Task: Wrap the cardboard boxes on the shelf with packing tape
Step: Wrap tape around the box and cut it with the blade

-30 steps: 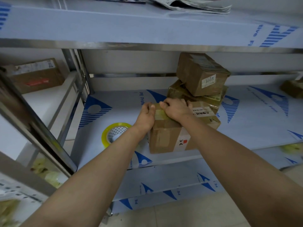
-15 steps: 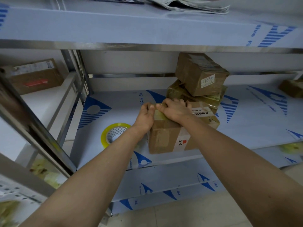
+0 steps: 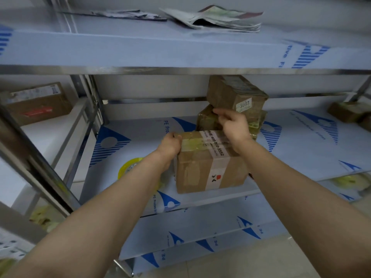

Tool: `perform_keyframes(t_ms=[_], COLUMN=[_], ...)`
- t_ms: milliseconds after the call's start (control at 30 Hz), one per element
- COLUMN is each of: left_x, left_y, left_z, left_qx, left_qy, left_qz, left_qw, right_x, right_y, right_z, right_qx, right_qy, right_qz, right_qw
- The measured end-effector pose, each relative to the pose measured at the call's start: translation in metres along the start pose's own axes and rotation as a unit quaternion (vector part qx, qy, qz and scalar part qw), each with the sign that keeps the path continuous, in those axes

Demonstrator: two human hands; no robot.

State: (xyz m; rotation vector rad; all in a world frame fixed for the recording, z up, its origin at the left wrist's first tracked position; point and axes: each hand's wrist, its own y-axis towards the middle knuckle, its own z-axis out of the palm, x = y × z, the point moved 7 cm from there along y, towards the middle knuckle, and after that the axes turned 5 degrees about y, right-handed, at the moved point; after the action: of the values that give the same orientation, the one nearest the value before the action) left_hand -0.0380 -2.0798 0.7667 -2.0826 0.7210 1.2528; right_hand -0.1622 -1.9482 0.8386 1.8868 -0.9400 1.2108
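Observation:
A brown cardboard box [image 3: 200, 173] with a white label band stands at the front of the middle shelf [image 3: 301, 155]. Yellowish clear tape runs across its top. My left hand [image 3: 170, 145] grips the box's top left edge, fingers curled over it. My right hand [image 3: 232, 127] hovers just above the rear right of the box top, fingers loosely bent and holding nothing I can make out. A yellow roll of packing tape [image 3: 130, 169] lies flat on the shelf left of the box, partly hidden by my left forearm.
Two taped boxes are stacked right behind, the upper one [image 3: 230, 93] labelled 3003 on the lower one [image 3: 206, 119]. Another box [image 3: 40, 103] sits on the left rack, and a small one [image 3: 349, 112] at far right. Newspapers [image 3: 216, 19] lie on the upper shelf.
My right hand has lifted off the box's top left corner and moved right and back, uncovering the taped top. My left hand stays at the left edge. The camera has come closer.

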Motion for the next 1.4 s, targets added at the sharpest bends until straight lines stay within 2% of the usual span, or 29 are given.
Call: perform_keyframes(t_ms=[33, 100, 167, 200, 267, 333, 433, 533, 633, 667, 700, 733, 767, 800, 833, 867, 900, 967, 1000, 1167, 1233, 1300, 1367, 1400], left_x=[-0.006, -0.026, -0.048, -0.052, -0.047, -0.039, -0.037, -0.035, -0.033, -0.035, -0.038, -0.04, -0.04, -0.035, -0.027, -0.018, -0.011, 0.003, 0.011, 0.042, 0.052, 0.066, 0.083, 0.092], left_y=[0.001, -0.001, -0.013, -0.015, -0.015, -0.012, -0.007, -0.008, -0.006, -0.007, -0.007, -0.005, -0.005, -0.005, -0.007, -0.008, -0.011, -0.011, -0.011, -0.012, -0.017, -0.02, -0.028, -0.034], left_z=[-0.003, -0.01, -0.001, 0.009, 0.029, 0.043, 0.047, 0.047, 0.048, 0.046, 0.043, 0.036, 0.026, 0.016, 0.002, -0.013, -0.025, -0.043, -0.049, -0.069, -0.066, -0.057, -0.045, -0.041], left_qx=[-0.011, -0.061, -0.086, -0.068, -0.023, 0.006, 0.031, 0.042, 0.056, 0.053, 0.041, 0.023, 0.004, -0.019, -0.068, -0.121, -0.155, -0.196, -0.207, -0.211, -0.161, -0.06, 0.063, 0.096], left_qy=[0.028, 0.174, 0.361, 0.415, 0.486, 0.528, 0.543, 0.547, 0.538, 0.522, 0.467, 0.353, 0.189, 0.01, -0.129, -0.191, -0.19, -0.127, -0.091, 0.074, 0.149, 0.279, 0.437, 0.482], left_qz=[0.011, 0.078, 0.181, 0.201, 0.186, 0.176, 0.167, 0.152, 0.136, 0.128, 0.12, 0.111, 0.086, 0.06, 0.044, 0.039, 0.038, 0.04, 0.031, 0.023, 0.01, -0.013, -0.041, -0.05], left_qw=[0.999, 0.98, 0.911, 0.885, 0.854, 0.831, 0.822, 0.822, 0.83, 0.842, 0.875, 0.929, 0.978, 0.998, 0.988, 0.973, 0.969, 0.972, 0.974, 0.974, 0.976, 0.958, 0.896, 0.87], right_x=[0.0, -0.008, -0.023, -0.03, -0.043, -0.059, -0.066, -0.068, -0.069, -0.069, -0.069, -0.069, -0.07, -0.07, -0.069, -0.065, -0.059, -0.041, -0.032, 0.005, 0.014, 0.021, 0.027, 0.03], right_y=[-0.001, -0.002, -0.002, -0.003, -0.008, -0.013, -0.015, -0.014, -0.011, -0.012, -0.012, -0.012, -0.011, -0.01, -0.009, -0.008, -0.009, -0.013, -0.015, -0.046, -0.06, -0.072, -0.082, -0.086], right_z=[-0.016, -0.039, -0.049, -0.048, -0.041, -0.03, -0.026, -0.025, -0.031, -0.031, -0.031, -0.032, -0.033, -0.036, -0.041, -0.047, -0.054, -0.06, -0.056, 0.002, 0.025, 0.041, 0.052, 0.057], right_qx=[-0.022, -0.039, -0.023, -0.003, 0.053, 0.113, 0.147, 0.172, 0.153, 0.151, 0.152, 0.151, 0.143, 0.126, 0.097, 0.056, 0.005, -0.065, -0.067, 0.041, 0.076, 0.094, 0.098, 0.098], right_qy=[-0.031, -0.11, -0.199, -0.239, -0.298, -0.362, -0.437, -0.419, -0.415, -0.418, -0.409, -0.384, -0.35, -0.318, -0.299, -0.3, -0.315, -0.329, -0.329, -0.344, -0.326, -0.307, -0.287, -0.276], right_qz=[-0.027, -0.042, -0.023, -0.006, 0.033, 0.065, 0.081, 0.101, 0.089, 0.086, 0.088, 0.094, 0.1, 0.102, 0.096, 0.076, 0.044, -0.02, -0.041, -0.208, -0.259, -0.292, -0.318, -0.329], right_qw=[0.999, 0.992, 0.98, 0.971, 0.953, 0.923, 0.883, 0.886, 0.893, 0.892, 0.896, 0.906, 0.921, 0.934, 0.945, 0.949, 0.948, 0.942, 0.941, 0.915, 0.906, 0.901, 0.898, 0.898])
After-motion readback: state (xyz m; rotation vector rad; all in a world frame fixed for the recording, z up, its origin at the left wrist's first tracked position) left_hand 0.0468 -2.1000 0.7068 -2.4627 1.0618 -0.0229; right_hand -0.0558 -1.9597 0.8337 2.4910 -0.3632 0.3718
